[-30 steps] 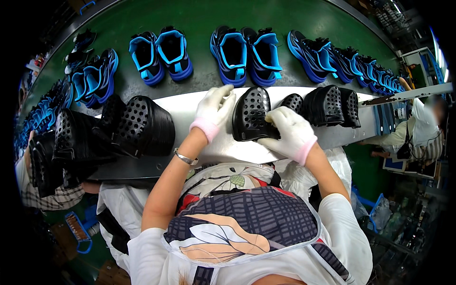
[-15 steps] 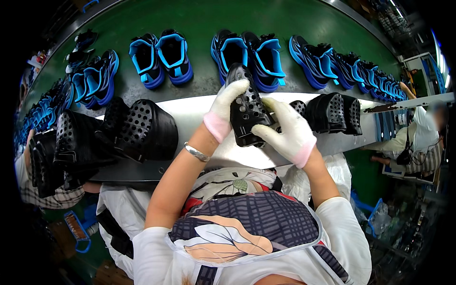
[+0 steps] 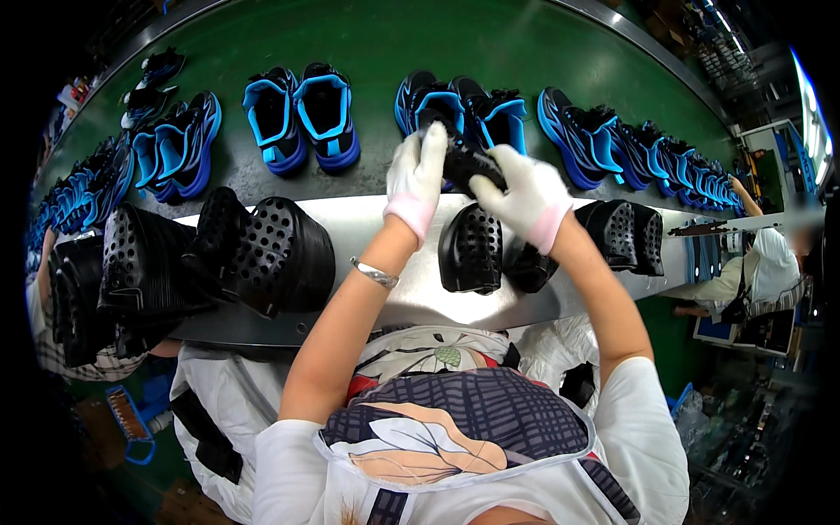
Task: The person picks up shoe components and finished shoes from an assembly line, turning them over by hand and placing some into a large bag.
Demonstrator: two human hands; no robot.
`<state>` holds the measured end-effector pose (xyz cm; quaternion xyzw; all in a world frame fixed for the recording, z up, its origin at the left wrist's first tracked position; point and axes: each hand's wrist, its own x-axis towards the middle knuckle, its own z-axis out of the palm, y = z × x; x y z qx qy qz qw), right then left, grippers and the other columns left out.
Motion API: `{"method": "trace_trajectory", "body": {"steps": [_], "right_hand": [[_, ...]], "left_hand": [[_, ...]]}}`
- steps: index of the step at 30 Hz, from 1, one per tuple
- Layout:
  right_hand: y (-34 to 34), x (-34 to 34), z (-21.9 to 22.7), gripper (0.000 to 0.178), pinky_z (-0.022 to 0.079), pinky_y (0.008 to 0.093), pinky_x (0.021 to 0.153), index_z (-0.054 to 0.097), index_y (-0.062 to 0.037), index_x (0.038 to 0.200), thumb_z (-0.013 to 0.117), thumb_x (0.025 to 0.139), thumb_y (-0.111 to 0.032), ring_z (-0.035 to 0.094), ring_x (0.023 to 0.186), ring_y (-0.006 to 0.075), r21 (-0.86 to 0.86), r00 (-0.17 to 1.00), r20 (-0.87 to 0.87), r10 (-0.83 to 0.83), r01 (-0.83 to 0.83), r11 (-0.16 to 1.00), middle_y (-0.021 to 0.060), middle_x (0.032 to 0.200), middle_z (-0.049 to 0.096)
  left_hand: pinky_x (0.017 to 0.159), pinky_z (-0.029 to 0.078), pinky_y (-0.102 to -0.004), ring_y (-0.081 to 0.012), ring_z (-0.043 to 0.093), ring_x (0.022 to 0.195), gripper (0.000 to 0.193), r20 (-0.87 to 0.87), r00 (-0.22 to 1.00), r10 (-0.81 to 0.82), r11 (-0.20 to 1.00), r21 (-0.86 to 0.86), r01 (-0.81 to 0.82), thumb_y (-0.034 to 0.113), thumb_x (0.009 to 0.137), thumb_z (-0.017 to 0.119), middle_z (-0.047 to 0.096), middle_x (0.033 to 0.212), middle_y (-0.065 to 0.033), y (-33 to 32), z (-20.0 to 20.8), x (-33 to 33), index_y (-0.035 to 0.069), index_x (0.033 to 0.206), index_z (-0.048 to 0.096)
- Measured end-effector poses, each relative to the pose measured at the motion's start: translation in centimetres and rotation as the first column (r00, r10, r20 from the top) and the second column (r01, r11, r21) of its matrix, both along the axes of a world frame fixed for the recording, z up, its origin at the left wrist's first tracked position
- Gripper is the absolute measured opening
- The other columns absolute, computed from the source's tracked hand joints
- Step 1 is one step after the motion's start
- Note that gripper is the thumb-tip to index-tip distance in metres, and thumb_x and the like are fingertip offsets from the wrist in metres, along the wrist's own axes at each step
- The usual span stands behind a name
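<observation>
Both my hands wear white gloves with pink cuffs. They are raised over the ledge, in front of the middle pair of black-and-blue sneakers [image 3: 500,122]. Between them is a dark, textured black object [image 3: 471,164]; blur and my fingers hide its kind. My left hand [image 3: 417,175] is closed at its left end, the thumb along it. Around its right end curls my right hand [image 3: 527,194]. Just below stands a black foot-shaped block with round holes [image 3: 472,249]. Another black block [image 3: 530,268] lies beside it, partly behind my right hand.
More perforated black blocks [image 3: 278,254] stand on the metal ledge [image 3: 376,229] to the left and right. Along the green table [image 3: 376,44] run pairs of sneakers [image 3: 325,118]. Other people [image 3: 770,271] are at the right and left edges.
The perforated black block that was upright between my hands now stands on the ledge. Both hands have moved farther out toward the sneakers and are on a dark object there.
</observation>
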<state>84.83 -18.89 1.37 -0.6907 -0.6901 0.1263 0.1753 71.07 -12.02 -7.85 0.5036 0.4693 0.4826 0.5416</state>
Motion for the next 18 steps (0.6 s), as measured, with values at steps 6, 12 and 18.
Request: {"method": "trace_trajectory", "body": {"steps": [6, 12, 18], "right_hand": [[7.0, 3.6, 1.9, 0.041, 0.052, 0.0433, 0.071, 0.065, 0.002, 0.087, 0.061, 0.081, -0.038, 0.066, 0.075, 0.039, -0.3, 0.96, 0.216, 0.176, -0.107, 0.948, 0.0233, 0.078, 0.065], [12.6, -1.1, 0.2, 0.033, 0.055, 0.0409, 0.086, 0.073, -0.0041, 0.103, 0.059, 0.084, -0.025, 0.068, 0.099, 0.0343, -0.464, 0.85, 0.478, 0.219, 0.033, 0.885, 0.0191, 0.106, 0.07], [15.4, -0.7, -6.2, 0.028, 0.055, 0.0424, 0.085, 0.072, -0.0028, 0.101, 0.063, 0.081, -0.02, 0.068, 0.096, 0.0367, -0.434, 0.918, 0.381, 0.109, 0.074, 0.898, 0.0216, 0.102, 0.069]], "left_hand": [[0.094, 0.047, -0.0412, -0.0315, 0.056, 0.108, 0.032, -0.626, 0.78, 0.009, 0.865, 0.396, 0.308, 0.023, 0.086, 0.062, 0.061, 0.119, -0.0102, -0.5, -2.6, -0.3, 0.007, 0.113, 0.065], [0.087, 0.052, -0.0429, -0.0292, 0.056, 0.104, 0.027, -0.804, 0.584, -0.114, 0.874, 0.199, 0.443, 0.028, 0.088, 0.064, 0.06, 0.11, -0.0072, 0.7, -1.5, 2.0, 0.01, 0.107, 0.065], [0.09, 0.054, -0.0407, -0.035, 0.064, 0.107, 0.045, -0.756, 0.346, -0.555, 0.801, -0.373, 0.469, 0.039, 0.085, 0.067, 0.065, 0.122, -0.0146, 3.7, 0.4, 3.3, 0.01, 0.118, 0.067]]}}
